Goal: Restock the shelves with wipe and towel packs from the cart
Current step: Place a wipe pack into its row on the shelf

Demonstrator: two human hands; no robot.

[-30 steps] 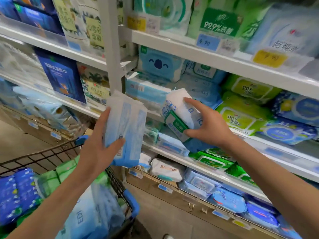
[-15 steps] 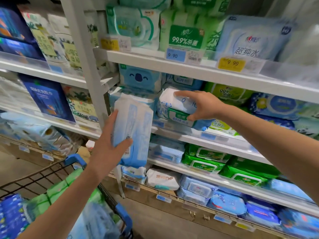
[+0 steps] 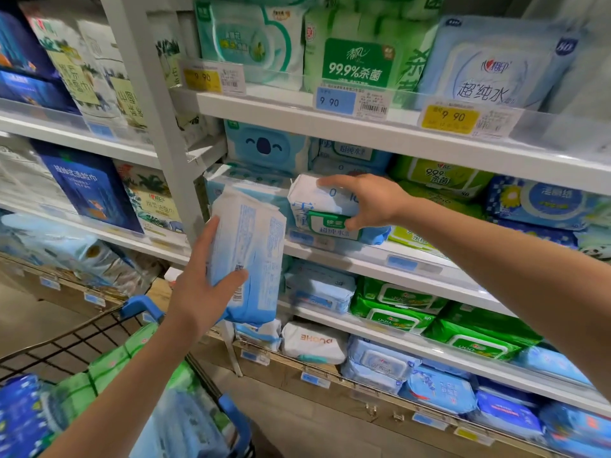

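Middle shelf (image 3: 350,264) taken as landmark. Cart (image 3: 76,338) sits below-left of it, holding packs. Blue-white wipe pack (image 3: 254,246) stands upright, long axis vertical, just before the shelf's left end; left hand (image 3: 198,292) fingers curl round its lower half. White-green pack (image 3: 314,206) is at the shelf's front edge, long axis along it; right hand (image 3: 373,200) fingers clamp it. Judgement: right hand nearer; left pack's slot lies up-right.

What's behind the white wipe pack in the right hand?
Blue wipe packs are stacked behind the white wipe pack, a koala-face pack upper left. The right hand hides the rest.
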